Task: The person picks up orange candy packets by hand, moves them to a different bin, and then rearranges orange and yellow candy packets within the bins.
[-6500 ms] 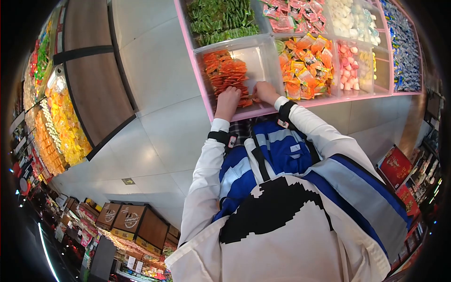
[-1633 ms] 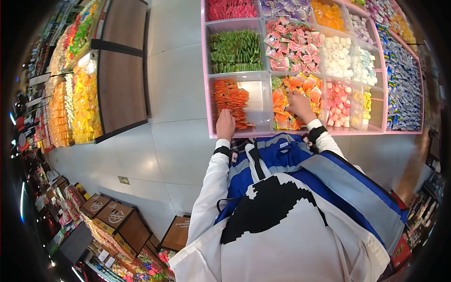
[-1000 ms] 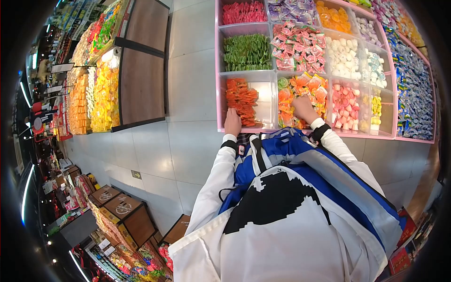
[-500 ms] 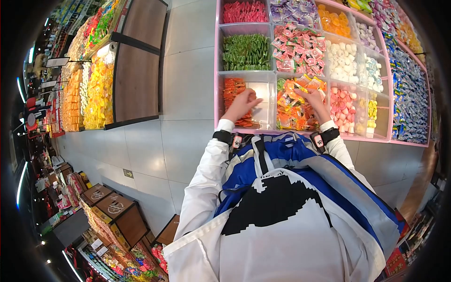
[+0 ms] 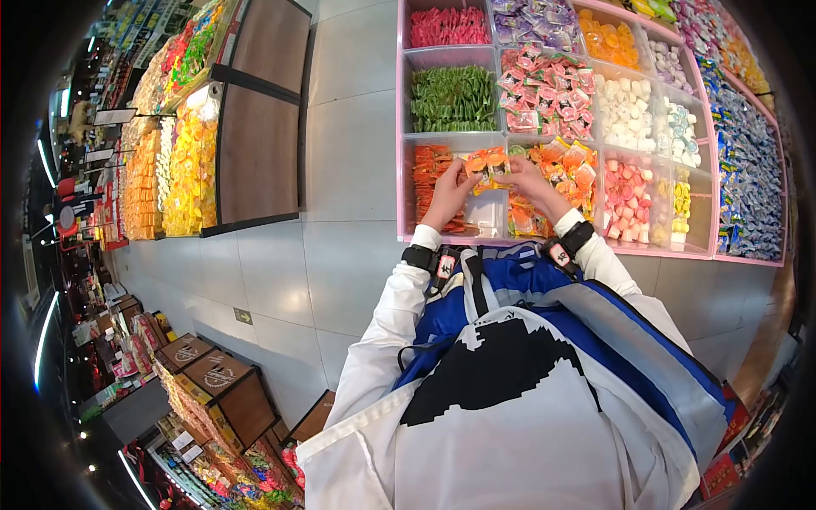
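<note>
Orange candy packets [image 5: 488, 168] are held up between my two hands, above the lower-left bins of the pink-edged display. My left hand [image 5: 449, 194] pinches their left side, and my right hand [image 5: 532, 184] grips their right side. Under my left hand is a bin with a row of red-orange packets [image 5: 427, 174] along its left side and a bare part of its floor [image 5: 486, 212]. Below and right of my right hand lies a bin of loose orange packets [image 5: 568, 174].
Around these bins are green sticks [image 5: 453, 99], pink-wrapped sweets [image 5: 548, 93], white sweets [image 5: 625, 110] and pink-red sweets [image 5: 627, 195]. A wooden-sided candy stand [image 5: 259, 149] is on the left, with brown boxes [image 5: 217, 374] at lower left.
My right hand has moved left from the loose orange packets. Both hands now meet at orange packets over the bins; my left hand has closed on their left side.
</note>
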A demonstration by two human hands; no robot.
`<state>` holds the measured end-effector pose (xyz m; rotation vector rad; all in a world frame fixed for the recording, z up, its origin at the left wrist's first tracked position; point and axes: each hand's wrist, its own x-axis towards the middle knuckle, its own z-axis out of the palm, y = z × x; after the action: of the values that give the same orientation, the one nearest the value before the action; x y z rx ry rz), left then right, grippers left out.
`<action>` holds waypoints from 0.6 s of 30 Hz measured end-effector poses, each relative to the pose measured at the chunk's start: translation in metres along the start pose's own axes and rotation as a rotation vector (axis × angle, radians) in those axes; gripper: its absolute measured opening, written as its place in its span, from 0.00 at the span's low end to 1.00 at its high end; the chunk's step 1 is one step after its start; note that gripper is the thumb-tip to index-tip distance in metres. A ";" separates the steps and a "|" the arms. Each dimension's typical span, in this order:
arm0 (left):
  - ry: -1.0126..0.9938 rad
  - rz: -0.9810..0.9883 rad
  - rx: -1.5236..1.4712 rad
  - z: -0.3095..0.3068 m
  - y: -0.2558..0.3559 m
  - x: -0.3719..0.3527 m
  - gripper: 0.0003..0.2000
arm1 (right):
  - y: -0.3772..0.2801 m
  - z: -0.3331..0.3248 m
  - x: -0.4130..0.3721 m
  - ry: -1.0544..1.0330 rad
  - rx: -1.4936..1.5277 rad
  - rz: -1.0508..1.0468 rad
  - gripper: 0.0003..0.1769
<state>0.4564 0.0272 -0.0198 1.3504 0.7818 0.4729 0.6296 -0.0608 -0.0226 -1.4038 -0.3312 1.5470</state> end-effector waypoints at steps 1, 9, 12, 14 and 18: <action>-0.023 0.006 0.106 -0.004 0.002 0.000 0.11 | 0.000 0.005 -0.001 -0.036 -0.065 -0.041 0.28; -0.091 -0.123 0.339 -0.009 0.000 -0.006 0.14 | 0.023 0.007 -0.001 -0.186 -0.061 -0.041 0.44; -0.004 -0.095 0.013 0.003 -0.018 0.000 0.17 | 0.004 0.013 -0.015 -0.177 -0.124 0.062 0.48; -0.031 -0.073 -0.045 0.012 -0.020 0.005 0.17 | 0.005 0.012 -0.018 -0.129 -0.084 0.058 0.49; -0.140 -0.148 0.003 0.025 -0.027 0.006 0.25 | 0.015 0.012 -0.022 -0.050 -0.085 0.043 0.50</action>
<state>0.4751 0.0090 -0.0468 1.3031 0.7604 0.2579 0.6084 -0.0809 -0.0172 -1.4480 -0.4041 1.6223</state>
